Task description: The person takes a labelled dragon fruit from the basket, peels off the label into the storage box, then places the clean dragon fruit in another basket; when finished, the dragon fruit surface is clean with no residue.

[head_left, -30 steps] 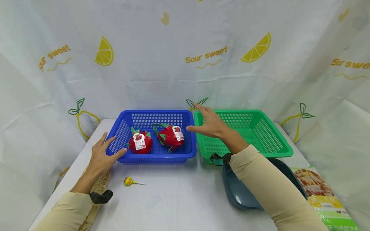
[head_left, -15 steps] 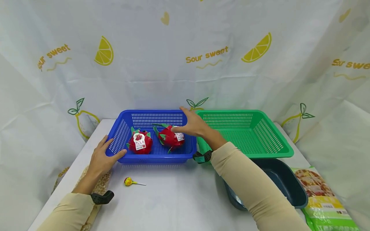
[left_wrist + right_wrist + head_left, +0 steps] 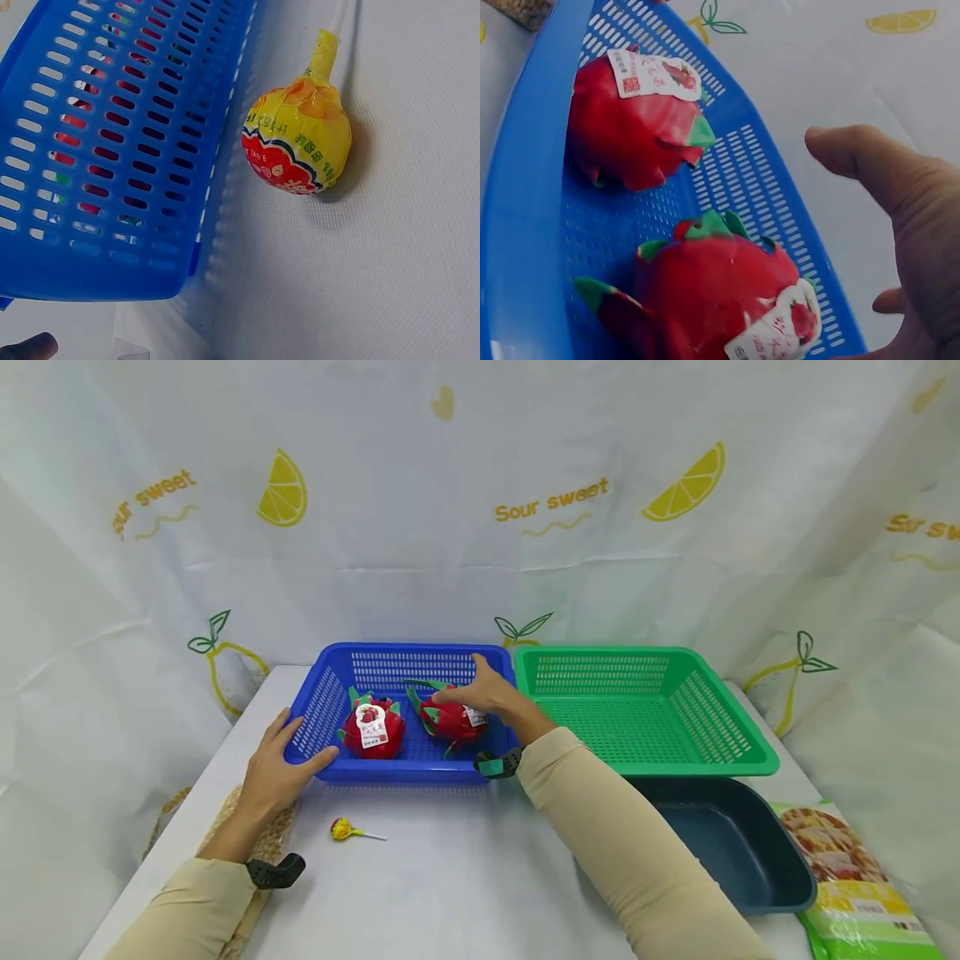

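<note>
Two red dragon fruits with green tips and white labels lie in a blue plastic basket [image 3: 420, 769]. Over the right-hand dragon fruit [image 3: 454, 727] my right hand [image 3: 491, 695] is spread, thumb and fingers apart. The right wrist view shows a gap between that hand [image 3: 922, 225] and the nearer dragon fruit [image 3: 712, 285]. At the basket's front left corner my left hand [image 3: 276, 777] has its fingers spread along the outside; whether it touches the rim I cannot tell. The left dragon fruit [image 3: 372, 728] is untouched. A yellow-and-red lollipop [image 3: 304, 142] lies in front of the basket.
A green basket [image 3: 645, 769] stands right of the blue one. In front of it is a dark blue tub [image 3: 720, 843], partly behind the right sleeve. A printed food packet [image 3: 855, 877] lies far right. A bag of pale grains [image 3: 273, 839] lies under the left forearm.
My right hand has moved left, from over the gap between the baskets to above the right dragon fruit. The left hand has hardly moved; the head view has shifted slightly.
</note>
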`<control>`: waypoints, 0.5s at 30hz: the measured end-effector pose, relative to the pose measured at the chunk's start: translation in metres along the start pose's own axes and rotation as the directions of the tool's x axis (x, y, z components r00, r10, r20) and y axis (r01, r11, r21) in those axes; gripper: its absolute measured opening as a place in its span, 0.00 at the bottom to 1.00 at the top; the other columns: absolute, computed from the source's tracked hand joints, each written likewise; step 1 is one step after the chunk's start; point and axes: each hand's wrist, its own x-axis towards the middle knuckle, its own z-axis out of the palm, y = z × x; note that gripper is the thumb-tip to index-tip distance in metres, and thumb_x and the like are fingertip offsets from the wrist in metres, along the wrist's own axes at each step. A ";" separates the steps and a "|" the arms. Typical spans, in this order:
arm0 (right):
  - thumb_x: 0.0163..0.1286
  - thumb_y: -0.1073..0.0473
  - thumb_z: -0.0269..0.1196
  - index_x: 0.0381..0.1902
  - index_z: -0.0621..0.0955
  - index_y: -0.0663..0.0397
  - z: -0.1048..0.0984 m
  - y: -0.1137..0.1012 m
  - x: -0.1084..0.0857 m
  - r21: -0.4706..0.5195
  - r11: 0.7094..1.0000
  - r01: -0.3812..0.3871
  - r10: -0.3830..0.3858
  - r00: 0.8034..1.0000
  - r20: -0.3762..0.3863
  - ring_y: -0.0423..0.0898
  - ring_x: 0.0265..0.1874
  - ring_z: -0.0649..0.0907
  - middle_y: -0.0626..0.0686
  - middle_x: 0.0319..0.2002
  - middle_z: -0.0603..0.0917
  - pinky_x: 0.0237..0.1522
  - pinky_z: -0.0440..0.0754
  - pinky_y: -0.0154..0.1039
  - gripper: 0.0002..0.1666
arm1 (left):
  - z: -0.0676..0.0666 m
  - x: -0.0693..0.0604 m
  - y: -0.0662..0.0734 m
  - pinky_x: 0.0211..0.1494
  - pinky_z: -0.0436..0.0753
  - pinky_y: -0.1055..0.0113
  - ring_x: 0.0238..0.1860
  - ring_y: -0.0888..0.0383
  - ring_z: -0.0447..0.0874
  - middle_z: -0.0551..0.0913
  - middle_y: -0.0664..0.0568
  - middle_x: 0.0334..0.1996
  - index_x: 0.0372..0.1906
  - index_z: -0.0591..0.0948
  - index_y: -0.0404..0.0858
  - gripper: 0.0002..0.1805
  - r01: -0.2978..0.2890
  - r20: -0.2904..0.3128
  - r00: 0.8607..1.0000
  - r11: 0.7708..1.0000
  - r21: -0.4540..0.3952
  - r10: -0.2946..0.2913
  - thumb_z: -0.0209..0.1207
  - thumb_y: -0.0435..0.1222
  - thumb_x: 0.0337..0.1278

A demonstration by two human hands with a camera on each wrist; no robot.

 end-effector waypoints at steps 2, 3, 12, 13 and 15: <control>0.54 0.38 0.70 0.77 0.42 0.48 0.003 -0.001 0.002 0.019 0.998 -0.054 0.054 0.999 -0.004 0.60 0.70 0.58 0.58 0.74 0.52 0.64 0.60 0.61 0.68 | 0.000 0.000 0.000 0.61 0.54 0.29 0.70 0.29 0.45 0.44 0.38 0.75 0.74 0.56 0.32 0.52 -0.001 -0.005 1.000 1.000 0.000 0.001 0.60 0.60 0.54; 0.54 0.37 0.70 0.77 0.41 0.49 0.005 -0.001 0.003 0.023 0.997 -0.079 0.079 0.997 -0.007 0.60 0.69 0.58 0.58 0.74 0.52 0.63 0.62 0.62 0.68 | 0.000 0.000 0.000 0.61 0.54 0.29 0.70 0.29 0.45 0.44 0.38 0.75 0.74 0.56 0.33 0.52 -0.001 -0.006 1.000 1.000 -0.002 0.001 0.60 0.60 0.54; 0.53 0.42 0.72 0.75 0.49 0.56 0.019 0.007 0.024 0.076 0.957 -0.281 0.281 0.960 0.004 0.61 0.65 0.65 0.62 0.67 0.63 0.59 0.70 0.59 0.63 | 0.003 0.002 -0.003 0.61 0.55 0.30 0.70 0.30 0.45 0.45 0.39 0.75 0.74 0.57 0.33 0.52 0.007 -0.019 1.000 1.000 -0.018 -0.007 0.61 0.61 0.54; 0.52 0.44 0.73 0.74 0.51 0.56 0.021 0.008 0.026 0.102 0.950 -0.296 0.297 0.955 0.003 0.60 0.63 0.66 0.62 0.65 0.66 0.58 0.71 0.57 0.61 | 0.003 0.002 -0.003 0.62 0.55 0.30 0.70 0.31 0.45 0.45 0.39 0.75 0.74 0.57 0.33 0.52 0.006 -0.022 1.000 1.000 -0.022 -0.007 0.61 0.61 0.54; 0.52 0.47 0.74 0.72 0.54 0.56 0.024 0.009 0.028 0.151 0.939 -0.310 0.314 0.950 0.002 0.59 0.61 0.69 0.62 0.61 0.68 0.57 0.73 0.54 0.59 | 0.003 0.001 -0.004 0.62 0.55 0.31 0.70 0.31 0.45 0.45 0.39 0.75 0.74 0.57 0.33 0.52 0.006 -0.026 1.000 1.000 -0.026 -0.007 0.61 0.61 0.54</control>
